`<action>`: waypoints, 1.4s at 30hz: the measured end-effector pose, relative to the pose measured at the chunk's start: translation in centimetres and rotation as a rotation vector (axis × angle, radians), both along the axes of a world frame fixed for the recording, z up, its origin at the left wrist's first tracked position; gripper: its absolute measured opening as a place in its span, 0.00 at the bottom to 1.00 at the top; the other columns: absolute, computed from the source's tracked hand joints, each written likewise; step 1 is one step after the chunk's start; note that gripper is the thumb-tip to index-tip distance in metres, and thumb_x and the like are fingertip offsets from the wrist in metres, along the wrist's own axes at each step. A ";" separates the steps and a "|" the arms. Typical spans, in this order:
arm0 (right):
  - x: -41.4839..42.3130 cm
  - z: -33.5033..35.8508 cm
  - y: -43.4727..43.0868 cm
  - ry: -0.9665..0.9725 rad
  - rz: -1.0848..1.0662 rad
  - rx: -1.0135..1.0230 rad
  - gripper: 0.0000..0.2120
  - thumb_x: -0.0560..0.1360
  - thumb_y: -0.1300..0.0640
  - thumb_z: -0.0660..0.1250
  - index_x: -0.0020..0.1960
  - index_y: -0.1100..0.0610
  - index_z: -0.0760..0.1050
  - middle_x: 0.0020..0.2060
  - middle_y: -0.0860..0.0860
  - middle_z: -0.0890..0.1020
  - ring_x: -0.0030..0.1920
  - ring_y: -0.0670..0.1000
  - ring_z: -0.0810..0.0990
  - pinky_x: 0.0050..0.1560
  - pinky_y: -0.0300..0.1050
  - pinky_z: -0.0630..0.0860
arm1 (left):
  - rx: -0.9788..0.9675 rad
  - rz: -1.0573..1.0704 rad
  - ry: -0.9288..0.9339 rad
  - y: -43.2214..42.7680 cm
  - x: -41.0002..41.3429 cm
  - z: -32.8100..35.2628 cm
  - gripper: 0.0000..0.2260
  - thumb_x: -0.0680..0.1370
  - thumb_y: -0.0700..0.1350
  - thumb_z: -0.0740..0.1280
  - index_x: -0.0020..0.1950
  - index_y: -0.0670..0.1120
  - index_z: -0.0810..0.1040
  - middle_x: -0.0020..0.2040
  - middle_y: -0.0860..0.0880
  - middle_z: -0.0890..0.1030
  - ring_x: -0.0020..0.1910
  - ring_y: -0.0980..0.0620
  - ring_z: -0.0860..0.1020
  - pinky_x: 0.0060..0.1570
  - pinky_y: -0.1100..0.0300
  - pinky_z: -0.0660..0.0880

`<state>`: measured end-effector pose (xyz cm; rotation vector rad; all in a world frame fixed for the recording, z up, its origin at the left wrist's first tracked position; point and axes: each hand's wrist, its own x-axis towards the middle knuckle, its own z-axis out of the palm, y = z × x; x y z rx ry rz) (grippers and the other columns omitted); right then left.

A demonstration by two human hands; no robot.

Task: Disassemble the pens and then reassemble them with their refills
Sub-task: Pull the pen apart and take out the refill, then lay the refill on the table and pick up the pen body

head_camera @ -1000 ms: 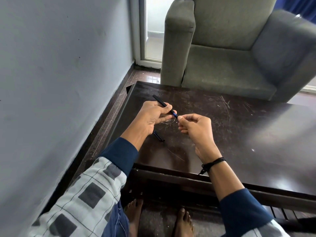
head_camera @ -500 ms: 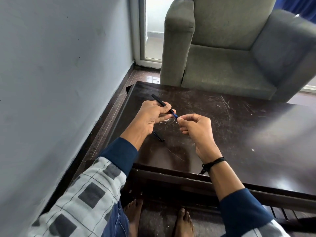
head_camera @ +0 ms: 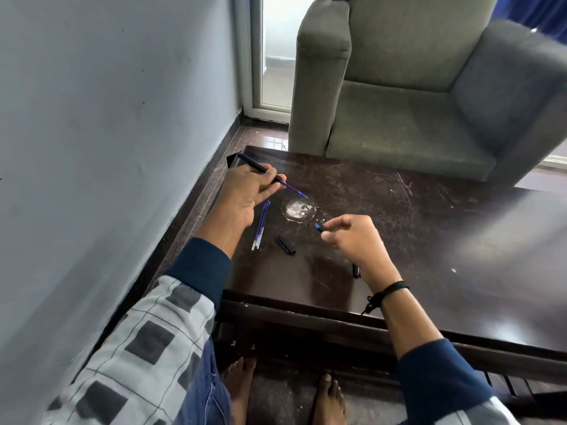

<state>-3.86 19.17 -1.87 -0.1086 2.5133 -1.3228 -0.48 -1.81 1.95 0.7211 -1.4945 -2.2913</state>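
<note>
There is a pale round scuff (head_camera: pixel 297 210) on the dark scratched wooden table (head_camera: pixel 445 240), and all the work is gathered about it. Up and to the left of the scuff, the person's left hand (head_camera: pixel 245 196) grips a slim black plastic pen barrel (head_camera: pixel 256 166), fingers and thumb curled round its forward end. The back of the barrel sticks out past the hand, away from the scuff. A thin blue refill (head_camera: pixel 294 190) pokes bare from the barrel's front, and its point hangs just above the scuff's upper edge, clear of the table top.

To the right of the scuff and a little nearer the person, the right hand (head_camera: pixel 352 242) hovers above the table. Its thumb and forefinger pinch a small blue and black nose piece (head_camera: pixel 319 227), and the other fingers are curled in loosely behind.

Just left of the scuff lie loose blue-and-clear refills (head_camera: pixel 260 225), side by side on the table, running back towards the person. Below the scuff, near those refills, a short black plastic cap (head_camera: pixel 286 244) lies on its side. Further from the scuff, a dark pen part (head_camera: pixel 356 270) shows half hidden beside the right wrist. I cannot tell which piece it is.

A black cord wristband (head_camera: pixel 387 292) circles that wrist. Beyond the scuff, past the table's far edge, stands a grey fabric armchair (head_camera: pixel 414 111).
</note>
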 end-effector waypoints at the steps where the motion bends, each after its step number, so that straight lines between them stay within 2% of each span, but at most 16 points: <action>1: 0.2 -0.1 0.0 0.056 0.028 0.163 0.06 0.73 0.55 0.74 0.49 0.48 0.83 0.48 0.50 0.85 0.51 0.56 0.82 0.55 0.50 0.78 | 0.010 0.010 0.004 -0.1 0.0 0.0 0.05 0.79 0.33 0.69 0.47 0.41 0.79 0.43 0.41 0.86 0.42 0.49 0.87 0.44 0.62 0.83; 3: 0.9 -0.2 -0.2 0.167 0.074 0.414 0.10 0.74 0.55 0.71 0.54 0.46 0.82 0.51 0.50 0.85 0.55 0.59 0.82 0.50 0.47 0.74 | 0.025 0.007 0.007 -0.1 0.0 -0.1 0.04 0.79 0.33 0.69 0.47 0.41 0.79 0.43 0.41 0.86 0.42 0.48 0.87 0.43 0.62 0.83; 5: 1.6 -0.5 -0.5 0.232 0.131 0.520 0.10 0.74 0.56 0.68 0.54 0.47 0.81 0.52 0.52 0.84 0.54 0.60 0.82 0.46 0.46 0.70 | 0.030 -0.010 0.004 0.4 0.0 -0.2 0.04 0.79 0.32 0.69 0.47 0.40 0.79 0.43 0.40 0.86 0.42 0.47 0.87 0.43 0.62 0.83; 9: 1.8 -0.9 -0.7 0.239 0.237 0.600 0.09 0.75 0.59 0.67 0.53 0.50 0.79 0.52 0.53 0.83 0.53 0.60 0.82 0.46 0.48 0.72 | 0.029 -0.037 0.003 1.3 -0.1 -0.1 0.03 0.79 0.32 0.69 0.48 0.39 0.79 0.44 0.39 0.85 0.43 0.47 0.87 0.43 0.61 0.83; 12: 1.4 -0.7 -0.4 0.244 0.231 0.568 0.10 0.73 0.56 0.71 0.53 0.48 0.79 0.52 0.49 0.82 0.53 0.59 0.82 0.46 0.47 0.71 | 0.031 -0.048 0.006 1.7 0.1 -0.2 0.03 0.79 0.32 0.69 0.51 0.38 0.79 0.45 0.39 0.85 0.42 0.48 0.87 0.41 0.62 0.83; 15: 0.6 0.1 -0.1 0.221 0.100 0.362 0.09 0.71 0.53 0.74 0.50 0.46 0.80 0.43 0.44 0.81 0.50 0.55 0.81 0.47 0.46 0.72 | 0.026 -0.048 0.009 1.9 0.1 -0.3 0.04 0.79 0.32 0.69 0.52 0.37 0.79 0.47 0.38 0.85 0.44 0.47 0.87 0.42 0.62 0.83; 17: 0.0 0.8 0.1 0.194 -0.011 0.149 0.06 0.70 0.55 0.75 0.46 0.47 0.82 0.38 0.42 0.81 0.46 0.50 0.82 0.48 0.46 0.76 | 0.025 -0.053 0.005 2.0 0.0 -0.4 0.03 0.79 0.32 0.69 0.51 0.37 0.79 0.48 0.37 0.85 0.45 0.47 0.87 0.43 0.61 0.83; 19: -0.4 1.3 0.3 0.140 -0.066 -0.110 0.08 0.70 0.60 0.76 0.47 0.49 0.83 0.36 0.43 0.81 0.40 0.47 0.81 0.45 0.48 0.78 | 0.027 -0.062 0.002 2.1 -0.1 -0.4 0.03 0.79 0.32 0.69 0.50 0.38 0.79 0.49 0.37 0.84 0.46 0.47 0.87 0.43 0.62 0.82; 21: -0.4 1.7 0.4 0.100 -0.044 -0.303 0.12 0.70 0.62 0.78 0.50 0.50 0.84 0.38 0.45 0.82 0.38 0.43 0.79 0.38 0.37 0.75 | 0.025 -0.071 0.000 2.3 -0.2 -0.5 0.03 0.79 0.32 0.69 0.49 0.39 0.79 0.49 0.38 0.84 0.46 0.46 0.87 0.44 0.61 0.83; 24: 0.1 1.9 0.0 0.122 0.016 -0.405 0.13 0.71 0.58 0.79 0.55 0.53 0.85 0.41 0.47 0.84 0.39 0.39 0.80 0.37 0.29 0.73 | 0.019 -0.087 -0.009 2.8 -0.2 -0.6 0.03 0.79 0.32 0.70 0.50 0.38 0.80 0.47 0.39 0.85 0.47 0.46 0.87 0.46 0.59 0.83; 28: 0.7 1.7 -0.7 0.164 0.057 -0.413 0.07 0.74 0.60 0.77 0.51 0.54 0.85 0.41 0.49 0.86 0.40 0.42 0.82 0.40 0.32 0.75 | 0.032 -0.110 -0.016 3.6 -0.1 -0.7 0.04 0.78 0.31 0.69 0.52 0.37 0.79 0.47 0.39 0.84 0.45 0.46 0.87 0.41 0.61 0.82; 31: 0.7 1.6 -0.6 0.139 0.022 -0.418 0.07 0.75 0.65 0.75 0.46 0.53 0.84 0.35 0.47 0.86 0.36 0.42 0.81 0.37 0.35 0.75 | 0.068 -0.111 -0.023 3.8 0.0 -0.5 0.05 0.78 0.31 0.69 0.54 0.36 0.79 0.50 0.37 0.84 0.46 0.45 0.87 0.41 0.60 0.83; 36: -0.4 2.0 0.6 -0.107 -0.138 -0.609 0.06 0.73 0.68 0.72 0.46 0.61 0.85 0.34 0.53 0.84 0.33 0.46 0.78 0.31 0.35 0.72 | 0.144 -0.039 0.002 2.2 -0.1 0.1 0.03 0.79 0.32 0.69 0.51 0.37 0.78 0.46 0.37 0.85 0.42 0.45 0.87 0.42 0.61 0.83; 42: -1.2 2.6 1.7 -0.448 -0.318 -0.953 0.05 0.74 0.62 0.74 0.50 0.59 0.84 0.37 0.50 0.85 0.34 0.44 0.82 0.36 0.34 0.79 | 0.176 0.005 0.017 0.7 0.3 0.3 0.03 0.79 0.33 0.69 0.52 0.37 0.78 0.48 0.36 0.85 0.43 0.44 0.87 0.42 0.61 0.83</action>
